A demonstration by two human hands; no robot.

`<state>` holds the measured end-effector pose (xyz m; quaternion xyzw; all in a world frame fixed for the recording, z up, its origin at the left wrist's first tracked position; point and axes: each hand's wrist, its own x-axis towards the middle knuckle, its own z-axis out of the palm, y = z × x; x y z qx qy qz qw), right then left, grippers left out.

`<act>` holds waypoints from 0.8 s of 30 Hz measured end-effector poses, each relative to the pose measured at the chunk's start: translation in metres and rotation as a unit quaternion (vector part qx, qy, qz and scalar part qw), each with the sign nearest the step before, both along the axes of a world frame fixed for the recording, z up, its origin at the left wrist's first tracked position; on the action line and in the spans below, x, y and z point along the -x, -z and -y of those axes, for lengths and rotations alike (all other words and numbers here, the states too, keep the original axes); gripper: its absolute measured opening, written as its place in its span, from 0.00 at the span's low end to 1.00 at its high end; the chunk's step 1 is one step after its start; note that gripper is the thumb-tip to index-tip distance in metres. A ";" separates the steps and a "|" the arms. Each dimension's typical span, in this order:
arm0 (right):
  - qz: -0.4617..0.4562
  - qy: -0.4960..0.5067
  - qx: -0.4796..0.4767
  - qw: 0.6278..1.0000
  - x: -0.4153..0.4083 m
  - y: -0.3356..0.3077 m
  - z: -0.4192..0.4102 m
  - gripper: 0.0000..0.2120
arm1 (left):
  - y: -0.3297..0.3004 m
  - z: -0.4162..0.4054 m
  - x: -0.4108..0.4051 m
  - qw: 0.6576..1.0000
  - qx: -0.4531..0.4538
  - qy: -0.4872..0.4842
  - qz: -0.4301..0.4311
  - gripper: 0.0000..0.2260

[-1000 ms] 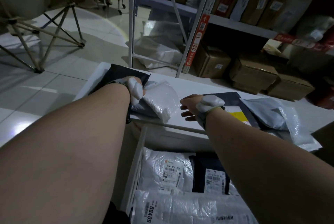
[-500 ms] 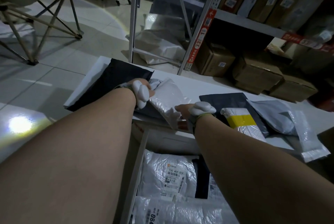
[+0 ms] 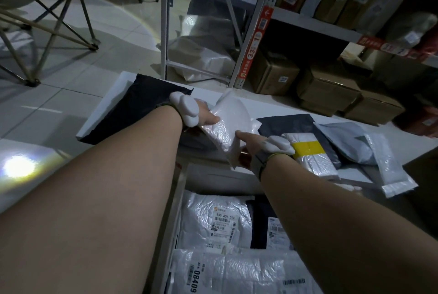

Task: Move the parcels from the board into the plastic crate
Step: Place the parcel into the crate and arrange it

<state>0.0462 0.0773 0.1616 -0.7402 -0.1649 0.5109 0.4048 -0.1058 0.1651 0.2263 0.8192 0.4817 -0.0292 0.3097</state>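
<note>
A white bubble-wrap parcel (image 3: 231,123) is lifted off the white board (image 3: 272,106), tilted. My left hand (image 3: 207,116) grips its upper left edge. My right hand (image 3: 248,144) pinches its lower right edge. On the board lie a large black parcel (image 3: 132,106) at the left, a dark parcel (image 3: 289,123), a white parcel with yellow tape (image 3: 310,154), a grey parcel (image 3: 346,142) and a white padded envelope (image 3: 391,170) at the right. The plastic crate (image 3: 170,218) below the board holds several labelled white parcels and a black one.
Metal shelving (image 3: 308,18) with cardboard boxes stands behind the board, with more boxes (image 3: 272,73) on the floor beneath it. A folding chair frame (image 3: 47,33) stands on the tiled floor at the left. A plastic-wrapped bundle (image 3: 201,54) lies under the shelf.
My right hand moved left from the board and took hold of the white bubble-wrap parcel. Both hands have raised the parcel off the board.
</note>
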 end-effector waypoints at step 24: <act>-0.050 0.088 -0.081 0.992 -0.048 -0.003 0.202 0.06 | 0.044 0.167 -0.031 0.976 0.157 0.003 0.149 0.18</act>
